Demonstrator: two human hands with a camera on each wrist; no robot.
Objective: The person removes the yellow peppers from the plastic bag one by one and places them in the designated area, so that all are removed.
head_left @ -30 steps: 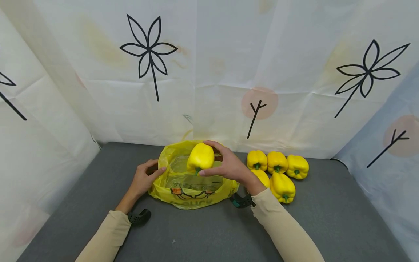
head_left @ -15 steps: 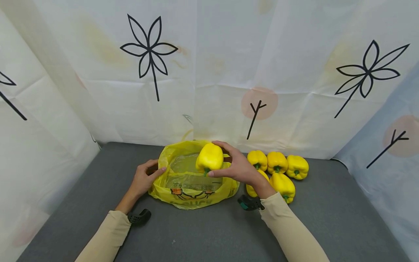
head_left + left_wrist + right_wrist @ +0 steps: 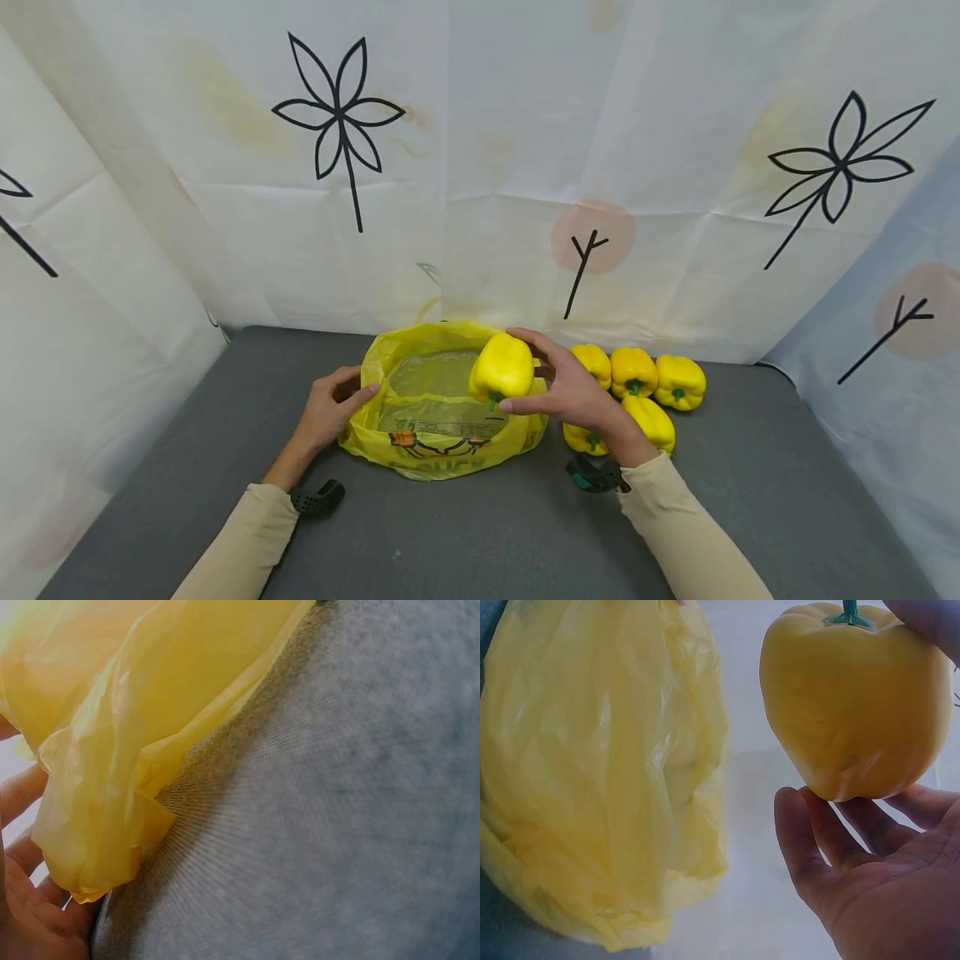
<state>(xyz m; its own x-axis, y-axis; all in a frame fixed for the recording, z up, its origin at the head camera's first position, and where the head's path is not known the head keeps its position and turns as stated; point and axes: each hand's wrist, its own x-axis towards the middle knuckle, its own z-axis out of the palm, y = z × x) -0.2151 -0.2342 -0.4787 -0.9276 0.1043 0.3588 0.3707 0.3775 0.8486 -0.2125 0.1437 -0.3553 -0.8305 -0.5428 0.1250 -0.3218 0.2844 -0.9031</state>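
A yellow plastic bag (image 3: 442, 454) stands on the dark table with its mouth spread wide; its see-through inside shows in the head view. At the bag's left rim, my left hand (image 3: 327, 410) holds the plastic, thumb over the edge and fingers outside. My right hand (image 3: 566, 387) grips a yellow bell pepper (image 3: 502, 367) by its two ends, above the right part of the bag's mouth. In the right wrist view, this bell pepper (image 3: 855, 705) sits between thumb and fingertips, its green stem showing, apart from the bag (image 3: 592, 765).
Several more yellow bell peppers (image 3: 680, 383) lie in two rows on the dark table (image 3: 480, 542), right of the bag. My right forearm partly covers the front row. A white printed sheet (image 3: 487, 167) hangs behind the table and at both sides.
My right hand has moved rightward with the bell pepper, from over the middle of the bag's mouth to near its right rim. The left hand and the bag have stayed put.
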